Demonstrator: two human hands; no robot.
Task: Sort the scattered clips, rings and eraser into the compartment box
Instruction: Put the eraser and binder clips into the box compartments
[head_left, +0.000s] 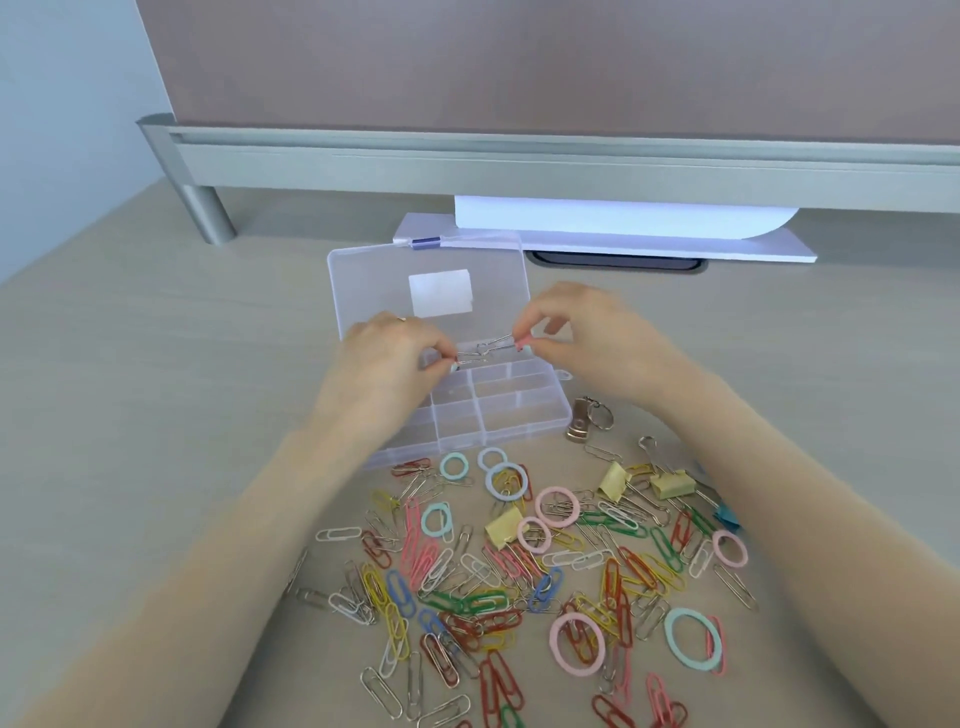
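Observation:
A clear compartment box (506, 410) lies open on the desk, its lid (374, 280) folded back. Above its far compartments my left hand (387, 353) pinches one small binder clip (470, 358) and my right hand (587, 332) pinches a pink binder clip (514, 340); their wire handles look hooked together between the hands. In front of the box lies a heap of coloured paper clips (467, 597), pastel rings (576, 644) and yellow binder clips (672, 483). A blue piece (727, 514) shows by my right forearm. The box compartments in view look empty.
A metal USB stick with a key ring (584, 421) lies right of the box. Behind the box are white paper sheets (623, 218), a pen (421, 241) and a grey partition rail (519, 161) on a post (210, 215).

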